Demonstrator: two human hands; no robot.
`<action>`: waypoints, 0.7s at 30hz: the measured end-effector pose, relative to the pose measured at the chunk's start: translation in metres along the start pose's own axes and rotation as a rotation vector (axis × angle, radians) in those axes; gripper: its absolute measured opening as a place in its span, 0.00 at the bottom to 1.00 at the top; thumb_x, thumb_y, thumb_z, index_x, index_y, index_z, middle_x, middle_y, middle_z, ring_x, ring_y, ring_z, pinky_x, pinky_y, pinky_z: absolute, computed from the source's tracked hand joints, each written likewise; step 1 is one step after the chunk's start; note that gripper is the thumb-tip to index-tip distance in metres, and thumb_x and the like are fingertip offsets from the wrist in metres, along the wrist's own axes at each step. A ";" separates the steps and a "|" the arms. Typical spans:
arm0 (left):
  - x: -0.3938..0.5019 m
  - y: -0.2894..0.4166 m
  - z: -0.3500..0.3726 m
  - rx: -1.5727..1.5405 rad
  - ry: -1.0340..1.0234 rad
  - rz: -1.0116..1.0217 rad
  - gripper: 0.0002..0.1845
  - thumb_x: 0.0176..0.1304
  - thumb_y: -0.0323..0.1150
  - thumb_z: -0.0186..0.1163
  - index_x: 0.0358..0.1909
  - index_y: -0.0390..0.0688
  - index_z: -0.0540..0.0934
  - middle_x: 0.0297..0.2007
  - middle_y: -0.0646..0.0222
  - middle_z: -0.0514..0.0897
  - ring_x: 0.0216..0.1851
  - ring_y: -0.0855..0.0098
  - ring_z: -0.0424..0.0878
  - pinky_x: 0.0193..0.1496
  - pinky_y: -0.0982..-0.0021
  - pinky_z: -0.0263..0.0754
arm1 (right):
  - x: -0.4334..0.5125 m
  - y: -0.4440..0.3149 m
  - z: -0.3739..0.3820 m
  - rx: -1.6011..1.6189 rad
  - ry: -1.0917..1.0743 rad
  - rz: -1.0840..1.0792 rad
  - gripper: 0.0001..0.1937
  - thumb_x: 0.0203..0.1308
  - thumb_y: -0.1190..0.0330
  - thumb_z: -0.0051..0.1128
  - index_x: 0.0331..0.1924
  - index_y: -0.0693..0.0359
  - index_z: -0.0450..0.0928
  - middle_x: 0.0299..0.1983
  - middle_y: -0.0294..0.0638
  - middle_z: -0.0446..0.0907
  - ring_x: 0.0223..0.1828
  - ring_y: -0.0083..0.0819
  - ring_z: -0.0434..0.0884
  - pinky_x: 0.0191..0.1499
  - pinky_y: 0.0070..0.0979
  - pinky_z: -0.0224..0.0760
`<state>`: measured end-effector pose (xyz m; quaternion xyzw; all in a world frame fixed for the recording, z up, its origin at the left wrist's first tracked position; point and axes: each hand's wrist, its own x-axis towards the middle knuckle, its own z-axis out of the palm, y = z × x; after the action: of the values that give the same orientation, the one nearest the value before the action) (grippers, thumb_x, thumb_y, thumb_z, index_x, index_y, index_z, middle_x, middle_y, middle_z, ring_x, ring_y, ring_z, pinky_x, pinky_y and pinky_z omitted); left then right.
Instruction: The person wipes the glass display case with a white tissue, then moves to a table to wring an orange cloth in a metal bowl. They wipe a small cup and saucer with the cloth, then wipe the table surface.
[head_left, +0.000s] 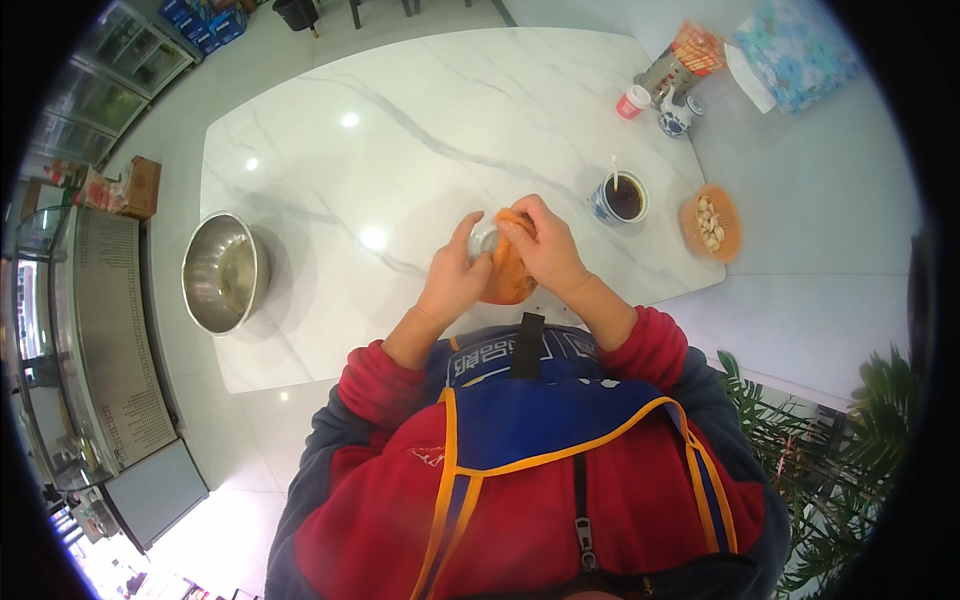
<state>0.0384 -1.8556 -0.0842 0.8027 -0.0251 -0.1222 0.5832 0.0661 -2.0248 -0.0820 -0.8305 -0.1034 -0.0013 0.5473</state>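
Near the table's front edge, my left hand (455, 279) rests against the left side of a small clear container (484, 238), with its index finger raised and its thumb at the rim. My right hand (546, 244) grips an orange cloth (510, 279) and presses it on the container's right side. The cloth hangs down between both hands and hides much of the container, so its full shape cannot be told.
A steel bowl (225, 273) stands at left. On the right are a patterned cup of dark liquid (621, 199) with a spoon, an orange basket of garlic cloves (711, 225), a small teapot (679, 116), a red-and-white shaker (633, 103) and a holder of wrapped chopsticks (675, 67).
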 end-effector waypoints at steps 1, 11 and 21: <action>0.000 -0.001 -0.001 0.000 0.033 -0.001 0.31 0.58 0.29 0.52 0.66 0.42 0.62 0.23 0.51 0.79 0.22 0.58 0.79 0.30 0.62 0.71 | -0.002 0.005 -0.001 -0.001 -0.003 0.081 0.09 0.61 0.67 0.58 0.39 0.62 0.71 0.30 0.46 0.79 0.32 0.39 0.79 0.35 0.31 0.72; 0.008 -0.005 -0.018 -0.206 0.162 0.022 0.32 0.62 0.24 0.50 0.69 0.38 0.55 0.33 0.55 0.82 0.28 0.66 0.84 0.35 0.69 0.79 | -0.004 0.026 -0.016 0.172 -0.070 0.423 0.14 0.58 0.61 0.60 0.37 0.64 0.73 0.29 0.44 0.80 0.31 0.29 0.79 0.37 0.24 0.72; 0.007 0.006 -0.015 0.591 0.187 0.804 0.32 0.51 0.20 0.56 0.62 0.39 0.67 0.35 0.58 0.82 0.38 0.55 0.81 0.39 0.63 0.78 | 0.012 -0.013 -0.027 1.056 -0.286 0.839 0.16 0.61 0.70 0.55 0.52 0.66 0.75 0.43 0.46 0.81 0.40 0.34 0.83 0.43 0.29 0.79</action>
<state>0.0488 -1.8445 -0.0756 0.8679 -0.3132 0.1965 0.3318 0.0782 -2.0425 -0.0580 -0.4147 0.1687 0.3706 0.8138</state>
